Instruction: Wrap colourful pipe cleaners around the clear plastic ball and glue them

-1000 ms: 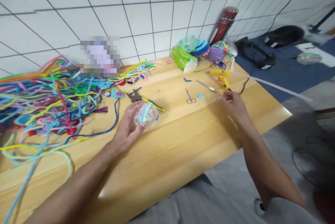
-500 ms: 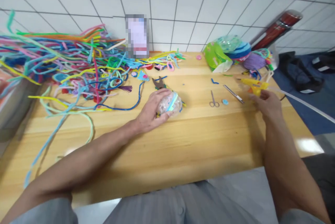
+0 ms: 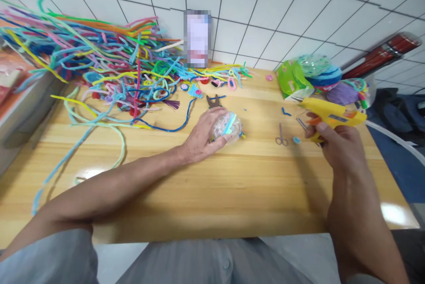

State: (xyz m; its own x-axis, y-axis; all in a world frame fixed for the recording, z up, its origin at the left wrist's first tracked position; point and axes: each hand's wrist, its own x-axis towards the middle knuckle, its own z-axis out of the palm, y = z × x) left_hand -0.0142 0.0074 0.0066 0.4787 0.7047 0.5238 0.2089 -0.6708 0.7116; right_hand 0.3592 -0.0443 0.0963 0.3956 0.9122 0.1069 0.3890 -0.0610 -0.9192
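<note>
On the wooden table (image 3: 252,186), my left hand (image 3: 206,136) wraps round a clear, rounded, glittery piece (image 3: 227,127) with pale blue and green strips on top. Its exact kind I cannot make out. Dark-jawed pliers (image 3: 214,100) lie just behind that hand, their handles hidden. My right hand (image 3: 340,142) grips a yellow hot glue gun (image 3: 335,113) by its handle, raised above the table with the nozzle pointing left. Below and left of the gun lie small scissors (image 3: 281,136), a light blue disc (image 3: 296,140) and a pen-like tool (image 3: 301,123), partly hidden by the hand.
Tangled colourful pipe cleaners (image 3: 109,67) heap over the back left. A phone with a blurred screen (image 3: 198,38) leans on the tiled wall. At the back right sit a green packet (image 3: 292,80), purple yarn (image 3: 341,94) and a red flask (image 3: 378,56).
My right hand has lifted the glue gun off the table and brought it inward, nozzle to the left. My left hand keeps its hold on the clear piece. The view has shifted slightly.
</note>
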